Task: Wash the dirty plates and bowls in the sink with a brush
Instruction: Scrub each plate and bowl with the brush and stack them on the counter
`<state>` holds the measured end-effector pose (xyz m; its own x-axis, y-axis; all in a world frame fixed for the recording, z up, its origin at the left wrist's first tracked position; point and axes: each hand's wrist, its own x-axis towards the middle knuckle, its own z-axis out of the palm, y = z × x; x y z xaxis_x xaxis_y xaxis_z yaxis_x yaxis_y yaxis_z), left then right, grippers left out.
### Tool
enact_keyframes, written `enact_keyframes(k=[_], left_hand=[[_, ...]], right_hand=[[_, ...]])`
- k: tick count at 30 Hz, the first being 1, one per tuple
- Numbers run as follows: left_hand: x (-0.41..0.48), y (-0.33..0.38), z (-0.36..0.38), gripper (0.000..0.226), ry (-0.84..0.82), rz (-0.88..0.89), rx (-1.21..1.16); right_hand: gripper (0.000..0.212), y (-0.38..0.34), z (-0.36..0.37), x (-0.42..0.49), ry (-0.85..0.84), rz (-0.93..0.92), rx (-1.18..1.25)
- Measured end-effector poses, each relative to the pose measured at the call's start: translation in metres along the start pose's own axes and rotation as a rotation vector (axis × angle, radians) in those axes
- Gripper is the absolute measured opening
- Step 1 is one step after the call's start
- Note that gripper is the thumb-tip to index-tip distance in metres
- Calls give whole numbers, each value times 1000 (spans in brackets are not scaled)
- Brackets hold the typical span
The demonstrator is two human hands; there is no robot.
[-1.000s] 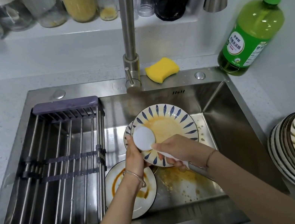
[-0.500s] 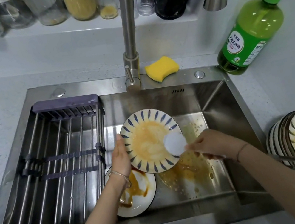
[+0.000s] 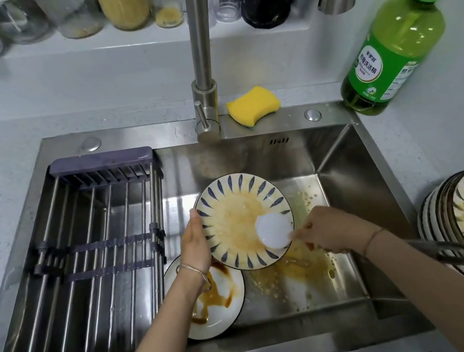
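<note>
The plate's (image 3: 232, 222) left rim is gripped by the left hand (image 3: 195, 246); the brush (image 3: 274, 232), gripped by the right hand (image 3: 329, 233), is pressed against its lower right.

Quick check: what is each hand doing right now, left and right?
Left hand: grips the blue-patterned plate by its left rim.
Right hand: grips the brush, its white head on the plate.

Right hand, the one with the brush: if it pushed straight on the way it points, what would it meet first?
Probably the tilted blue-patterned plate: the right hand points at its lower rim, and the brush head seems to lie on its face. Depth is unclear.
</note>
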<state>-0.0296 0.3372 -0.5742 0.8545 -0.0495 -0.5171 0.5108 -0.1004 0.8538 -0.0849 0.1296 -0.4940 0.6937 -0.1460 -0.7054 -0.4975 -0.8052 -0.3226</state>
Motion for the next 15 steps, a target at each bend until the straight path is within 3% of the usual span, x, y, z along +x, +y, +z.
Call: enact_keyframes(k=[3, 6, 9, 12, 15], left_hand=[[-7, 0, 8, 56, 4, 1, -30], [-10, -4, 12, 53, 17, -21, -63], [-6, -4, 5, 67, 8, -27, -67], [-4, 1, -5, 65, 3, -33, -33], [-7, -3, -7, 64, -22, -34, 6]], right_hand=[[43, -22, 18, -3, -187, -93, 120], [44, -30, 21, 0, -214, -123, 217], [41, -19, 2, -3, -264, -42, 98], [42, -2, -14, -1, -53, 7, 5], [46, 12, -11, 6, 214, -67, 114]])
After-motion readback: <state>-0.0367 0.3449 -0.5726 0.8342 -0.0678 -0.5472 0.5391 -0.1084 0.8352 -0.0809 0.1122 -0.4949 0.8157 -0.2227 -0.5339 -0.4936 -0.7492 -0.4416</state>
